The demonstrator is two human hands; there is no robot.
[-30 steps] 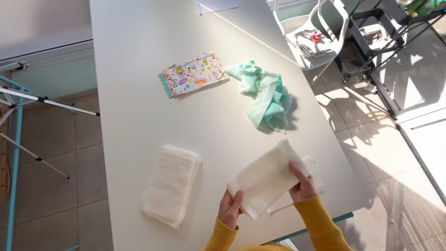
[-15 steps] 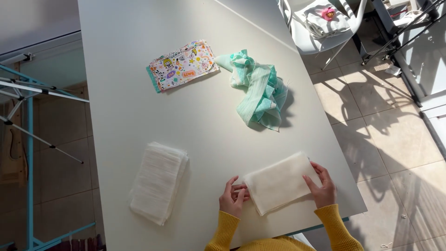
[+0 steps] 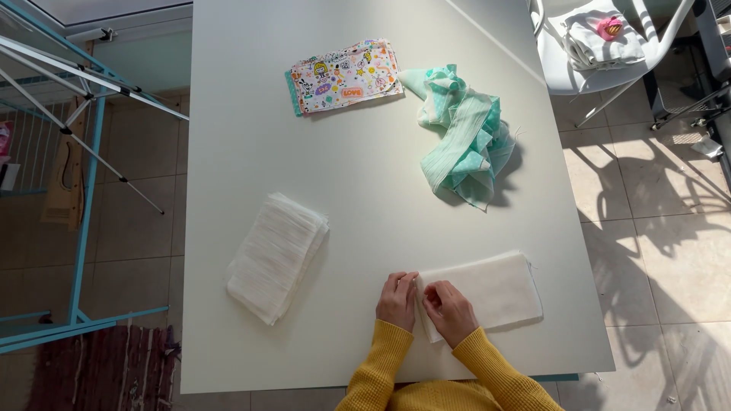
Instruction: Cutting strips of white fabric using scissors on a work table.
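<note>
A folded white cloth [image 3: 493,291] lies flat near the front edge of the white table [image 3: 358,160]. My left hand [image 3: 398,301] rests on the table with its fingertips pressing the cloth's left end. My right hand [image 3: 449,310] sits right beside it, fingers bent onto the same left end of the cloth. Both sleeves are mustard yellow. To the left lies a stack of folded white cloths [image 3: 276,255], apart from both hands.
A crumpled mint-green cloth [image 3: 461,138] lies at the table's right middle. A folded cloth with colourful cartoon print [image 3: 345,75] sits at the far side. A blue drying rack [image 3: 72,152] stands left of the table, a white chair [image 3: 601,46] with laundry at top right.
The white cloth, held up a second ago, now lies flat and folded on the table. My right hand moved from its right end to its left end, beside my left hand.
</note>
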